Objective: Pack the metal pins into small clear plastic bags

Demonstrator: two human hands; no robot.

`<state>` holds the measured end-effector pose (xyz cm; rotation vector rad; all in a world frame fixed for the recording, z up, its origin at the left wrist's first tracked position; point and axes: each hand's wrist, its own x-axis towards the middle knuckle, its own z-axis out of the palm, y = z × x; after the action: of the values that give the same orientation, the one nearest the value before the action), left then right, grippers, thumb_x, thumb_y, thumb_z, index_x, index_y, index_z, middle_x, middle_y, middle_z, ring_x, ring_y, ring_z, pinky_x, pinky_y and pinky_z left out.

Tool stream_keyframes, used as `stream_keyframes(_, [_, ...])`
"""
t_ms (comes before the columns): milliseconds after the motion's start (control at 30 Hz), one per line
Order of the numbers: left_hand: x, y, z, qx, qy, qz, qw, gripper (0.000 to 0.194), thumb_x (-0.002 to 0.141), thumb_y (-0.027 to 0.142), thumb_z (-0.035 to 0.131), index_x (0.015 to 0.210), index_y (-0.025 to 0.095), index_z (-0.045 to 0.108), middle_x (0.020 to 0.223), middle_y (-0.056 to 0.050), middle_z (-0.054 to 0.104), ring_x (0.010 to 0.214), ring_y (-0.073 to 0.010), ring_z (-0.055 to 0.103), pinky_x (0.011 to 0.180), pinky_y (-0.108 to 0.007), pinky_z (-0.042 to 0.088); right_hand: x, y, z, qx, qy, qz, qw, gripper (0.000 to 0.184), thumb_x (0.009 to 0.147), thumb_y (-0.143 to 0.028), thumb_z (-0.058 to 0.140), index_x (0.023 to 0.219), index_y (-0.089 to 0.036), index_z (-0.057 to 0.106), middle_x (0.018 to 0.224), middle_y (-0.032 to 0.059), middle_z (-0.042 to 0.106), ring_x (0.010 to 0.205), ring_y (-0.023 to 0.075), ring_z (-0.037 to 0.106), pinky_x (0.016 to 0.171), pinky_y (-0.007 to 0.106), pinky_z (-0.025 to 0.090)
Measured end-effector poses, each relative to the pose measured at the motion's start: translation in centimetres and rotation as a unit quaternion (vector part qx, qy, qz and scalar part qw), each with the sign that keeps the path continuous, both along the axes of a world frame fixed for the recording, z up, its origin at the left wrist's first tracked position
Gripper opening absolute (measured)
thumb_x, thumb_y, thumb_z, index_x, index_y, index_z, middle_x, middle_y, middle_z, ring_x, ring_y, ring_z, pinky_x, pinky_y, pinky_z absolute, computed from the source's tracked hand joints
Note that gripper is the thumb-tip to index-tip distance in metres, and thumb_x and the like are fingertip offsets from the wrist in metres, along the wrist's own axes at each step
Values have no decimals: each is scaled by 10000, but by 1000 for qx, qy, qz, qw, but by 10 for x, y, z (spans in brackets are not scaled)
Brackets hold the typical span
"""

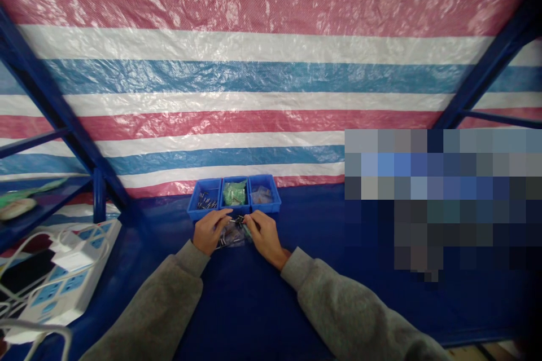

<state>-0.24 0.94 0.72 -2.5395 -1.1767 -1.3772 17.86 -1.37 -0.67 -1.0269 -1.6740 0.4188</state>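
Observation:
My left hand (210,231) reaches in front of the blue bins, its index finger and thumb bent around something too small to make out. Opposite it, my right hand (266,235) has thumb and fingers pinched together, close to some small dark and silver pieces (239,219). Below the fingertips a clear plastic bag (234,237) lies on the blue table, with more small pieces in or around it. Just beyond stand three blue bins: the left bin (205,213) holds small metal pieces, the middle one a green plastic packet (235,193), the right one clear plastic bags (261,195).
White power strips (70,282) with plugs and cables lie at the left. Blue metal posts (55,90) rise on both sides of the blue tabletop (241,304). A striped plastic sheet (271,73) hangs behind. The right side is pixelated.

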Motion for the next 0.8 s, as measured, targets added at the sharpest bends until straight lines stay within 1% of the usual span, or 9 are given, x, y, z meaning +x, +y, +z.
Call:
stream_keyframes(100, [0,-2,0,-29,-11,8,999,227,848,297,511,1006,172,613,781,-22,697,674,-125,649,707,-223,504,0,-1,2,0,10,4,1000,266,910,-278,402,798,-171,619,733,29,589,672,136,531,629,244,392])
stream_keyframes(200, [1,-3,0,-60,-30,0,998,239,840,310,519,1024,178,594,619,26,667,560,-102,628,641,-193,496,0,-3,3,0,10,31,999,223,894,-286,432,861,-176,623,760,30,603,665,135,538,632,242,408])
stream_keyframes(300, [2,-4,0,-100,-56,-9,993,247,843,306,516,1044,175,570,549,47,639,494,-89,599,573,-177,480,-1,-3,2,0,-1,55,998,189,870,-298,482,908,-185,628,739,19,593,626,128,528,611,236,413])
stream_keyframes(433, [4,-4,0,-152,-82,-20,985,251,846,299,511,1060,173,548,548,51,639,426,-77,556,480,-165,453,-2,-1,-2,2,-8,67,998,169,856,-297,512,904,-186,630,740,20,588,629,128,525,608,235,415])
stream_keyframes(567, [5,-5,0,-165,-101,-44,980,263,847,306,504,1067,169,543,553,48,634,387,-69,522,443,-164,446,-3,1,-3,2,-16,70,997,163,849,-311,524,864,-191,634,738,21,592,646,134,533,614,237,418])
stream_keyframes(700, [5,-5,-1,-172,-101,-62,978,266,855,304,491,1076,163,537,561,42,634,389,-70,526,455,-168,461,-2,0,-2,3,-16,70,997,177,860,-308,507,831,-188,633,744,23,603,651,134,539,623,239,419])
stream_keyframes(800, [5,-6,-1,-144,-83,-50,985,253,844,305,512,1052,167,555,647,20,665,457,-78,572,511,-177,491,-2,-1,0,0,-6,56,998,206,883,-305,462,832,-183,621,755,29,609,656,137,538,627,243,416])
